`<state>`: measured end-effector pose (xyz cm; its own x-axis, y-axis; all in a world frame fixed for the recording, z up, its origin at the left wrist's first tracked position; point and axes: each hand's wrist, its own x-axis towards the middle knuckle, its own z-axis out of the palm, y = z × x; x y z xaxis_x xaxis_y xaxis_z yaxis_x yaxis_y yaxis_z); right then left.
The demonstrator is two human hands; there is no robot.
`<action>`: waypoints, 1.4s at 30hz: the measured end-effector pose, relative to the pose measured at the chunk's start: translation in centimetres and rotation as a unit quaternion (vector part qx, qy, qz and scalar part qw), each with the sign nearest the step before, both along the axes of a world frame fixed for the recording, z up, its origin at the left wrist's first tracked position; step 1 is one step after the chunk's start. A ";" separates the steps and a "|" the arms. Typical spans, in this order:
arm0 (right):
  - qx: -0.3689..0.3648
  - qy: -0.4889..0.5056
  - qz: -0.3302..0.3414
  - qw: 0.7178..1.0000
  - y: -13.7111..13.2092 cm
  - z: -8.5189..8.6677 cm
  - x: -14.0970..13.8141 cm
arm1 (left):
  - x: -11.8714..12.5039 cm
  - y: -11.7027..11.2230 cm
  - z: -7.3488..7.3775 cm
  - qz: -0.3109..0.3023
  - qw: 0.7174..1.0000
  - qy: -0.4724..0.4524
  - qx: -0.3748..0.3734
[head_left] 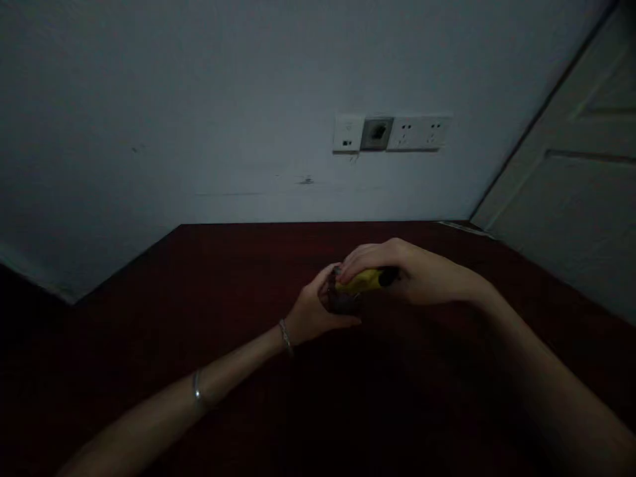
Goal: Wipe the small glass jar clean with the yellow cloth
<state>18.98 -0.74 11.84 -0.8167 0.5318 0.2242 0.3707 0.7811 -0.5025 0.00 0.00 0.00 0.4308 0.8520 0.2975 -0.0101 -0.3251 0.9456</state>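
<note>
My left hand point(318, 308) curves around a small dark object point(344, 303), thumb below and fingers behind it. The object looks rounded, but the dim light hides its kind. Wrapped over a yellow tool handle with a black end point(365, 281), my right hand point(392, 262) comes in from the right. The handle's left end meets the upper part of the dark object, close to my left fingertips. Its working tip, if it has one, is hidden.
A dark red tabletop point(238, 265) lies beneath both hands. Behind it rises a pale wall point(223, 119) with a row of socket plates point(417, 132). A panelled door point(571, 185) stands at the right. The room is dim.
</note>
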 end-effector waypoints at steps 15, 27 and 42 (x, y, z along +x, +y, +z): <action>0.092 -0.028 -0.120 0.988 1.3 -1.8 -0.5 | 0.4 0.1 -0.5 -0.008 0.999 -0.034 0.030; 0.121 0.010 -0.043 0.992 0.3 -1.0 -0.7 | 0.2 0.6 -0.6 0.059 0.994 -0.008 0.092; 0.192 -0.002 -0.091 0.977 0.8 -1.2 -0.5 | 0.2 0.3 -0.7 0.054 0.990 0.008 0.132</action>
<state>18.46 0.10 10.64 -0.7173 0.5459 0.4330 0.5229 0.8324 -0.1834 0.17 0.34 -0.67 0.3484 0.7863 0.5103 0.0516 -0.5597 0.8271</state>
